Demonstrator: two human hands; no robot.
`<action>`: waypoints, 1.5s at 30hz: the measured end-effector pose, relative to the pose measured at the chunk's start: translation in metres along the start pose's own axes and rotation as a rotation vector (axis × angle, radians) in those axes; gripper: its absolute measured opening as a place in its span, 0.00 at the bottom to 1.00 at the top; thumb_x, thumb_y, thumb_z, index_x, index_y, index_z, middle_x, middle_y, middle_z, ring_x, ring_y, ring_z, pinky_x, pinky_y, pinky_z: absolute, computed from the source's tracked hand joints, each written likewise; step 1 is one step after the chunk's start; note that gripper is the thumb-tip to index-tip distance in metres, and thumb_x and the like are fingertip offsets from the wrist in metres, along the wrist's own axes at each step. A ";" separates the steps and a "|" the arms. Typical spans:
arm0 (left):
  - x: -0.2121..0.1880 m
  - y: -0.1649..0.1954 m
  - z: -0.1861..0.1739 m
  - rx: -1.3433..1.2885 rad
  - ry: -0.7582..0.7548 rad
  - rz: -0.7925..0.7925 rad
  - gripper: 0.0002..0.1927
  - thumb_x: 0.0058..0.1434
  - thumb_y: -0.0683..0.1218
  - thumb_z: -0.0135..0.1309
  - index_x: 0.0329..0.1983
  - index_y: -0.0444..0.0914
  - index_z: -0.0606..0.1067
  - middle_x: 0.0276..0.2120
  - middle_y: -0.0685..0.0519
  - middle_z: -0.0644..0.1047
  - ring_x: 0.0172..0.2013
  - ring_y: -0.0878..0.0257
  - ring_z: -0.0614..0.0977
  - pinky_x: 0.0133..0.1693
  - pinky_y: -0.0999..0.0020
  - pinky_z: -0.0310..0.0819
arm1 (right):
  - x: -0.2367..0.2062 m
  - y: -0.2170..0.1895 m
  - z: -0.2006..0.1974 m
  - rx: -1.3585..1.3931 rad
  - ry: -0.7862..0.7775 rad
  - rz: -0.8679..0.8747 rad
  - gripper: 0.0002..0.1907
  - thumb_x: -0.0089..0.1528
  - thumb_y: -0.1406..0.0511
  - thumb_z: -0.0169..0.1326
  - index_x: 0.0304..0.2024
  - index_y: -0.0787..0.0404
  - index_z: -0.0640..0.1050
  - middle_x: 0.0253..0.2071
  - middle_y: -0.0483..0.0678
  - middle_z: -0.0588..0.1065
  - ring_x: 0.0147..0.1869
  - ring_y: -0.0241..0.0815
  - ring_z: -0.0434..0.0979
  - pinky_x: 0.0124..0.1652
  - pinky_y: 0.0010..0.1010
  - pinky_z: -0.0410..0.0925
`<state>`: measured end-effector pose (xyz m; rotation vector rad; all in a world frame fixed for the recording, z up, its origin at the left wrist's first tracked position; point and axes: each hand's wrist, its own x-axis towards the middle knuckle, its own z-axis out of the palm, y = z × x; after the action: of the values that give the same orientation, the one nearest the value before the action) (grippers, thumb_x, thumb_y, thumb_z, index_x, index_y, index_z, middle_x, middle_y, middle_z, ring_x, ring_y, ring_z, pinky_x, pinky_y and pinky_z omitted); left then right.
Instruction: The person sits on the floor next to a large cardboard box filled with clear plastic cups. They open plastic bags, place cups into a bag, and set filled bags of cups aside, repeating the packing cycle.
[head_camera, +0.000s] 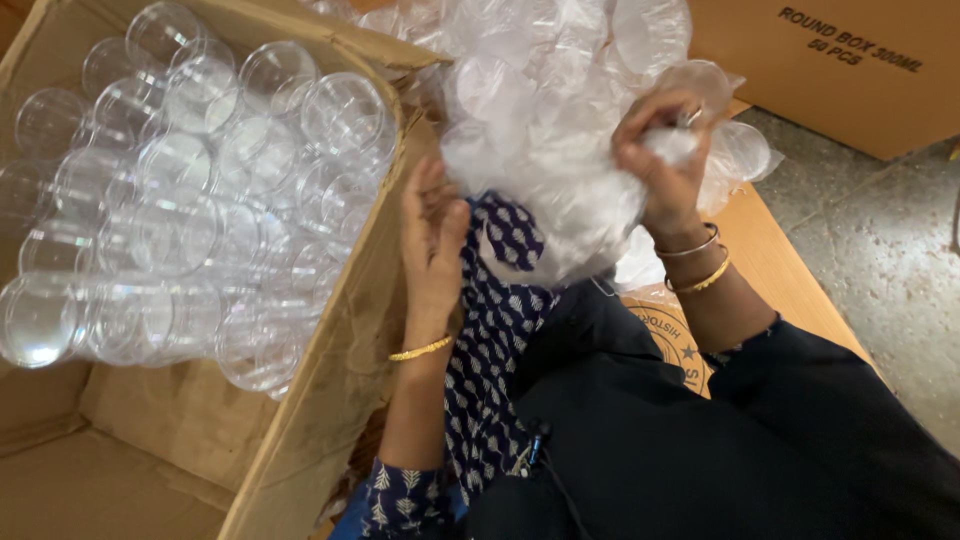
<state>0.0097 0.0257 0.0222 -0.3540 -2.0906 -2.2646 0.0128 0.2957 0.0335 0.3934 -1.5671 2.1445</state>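
Right hand (668, 165) grip bunches crinkly clear plastic bag (560, 190); left hand (432, 235) open beside it

The open cardboard box (330, 370) is running off the left and bottom edges, so its full outline is going unseen; the clear plastic cups (180, 200) stacked inside are blurring into one another, their count staying untellable; the bag of clear lids (560, 130) is being cropped by the top edge; the right hand (665, 165) is sinking its fingertips into the plastic, hiding them; the left hand (432, 245) is showing only its back.
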 end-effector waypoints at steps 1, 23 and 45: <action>-0.005 0.007 0.000 -0.087 -0.064 0.020 0.36 0.67 0.47 0.58 0.75 0.37 0.59 0.68 0.46 0.66 0.61 0.58 0.73 0.63 0.65 0.69 | -0.005 -0.002 0.013 -0.032 -0.076 0.008 0.16 0.62 0.69 0.63 0.47 0.62 0.70 0.36 0.48 0.71 0.36 0.35 0.71 0.38 0.23 0.65; -0.086 0.083 -0.036 0.369 0.290 0.398 0.05 0.65 0.39 0.57 0.41 0.32 0.75 0.38 0.48 0.77 0.40 0.60 0.78 0.43 0.66 0.72 | -0.040 0.009 0.116 0.082 -0.368 0.270 0.11 0.64 0.73 0.62 0.43 0.59 0.72 0.43 0.46 0.77 0.48 0.35 0.75 0.51 0.27 0.70; -0.140 0.082 -0.179 -0.425 0.341 -0.128 0.15 0.54 0.37 0.57 0.45 0.36 0.70 0.23 0.51 0.78 0.18 0.69 0.72 0.20 0.76 0.59 | 0.013 0.008 0.158 0.124 -0.743 0.696 0.12 0.59 0.71 0.58 0.23 0.59 0.70 0.25 0.43 0.71 0.30 0.34 0.69 0.32 0.26 0.61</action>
<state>0.1360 -0.1760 0.0638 0.1555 -1.5058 -2.6095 -0.0080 0.1463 0.0829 0.8641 -2.2161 2.8253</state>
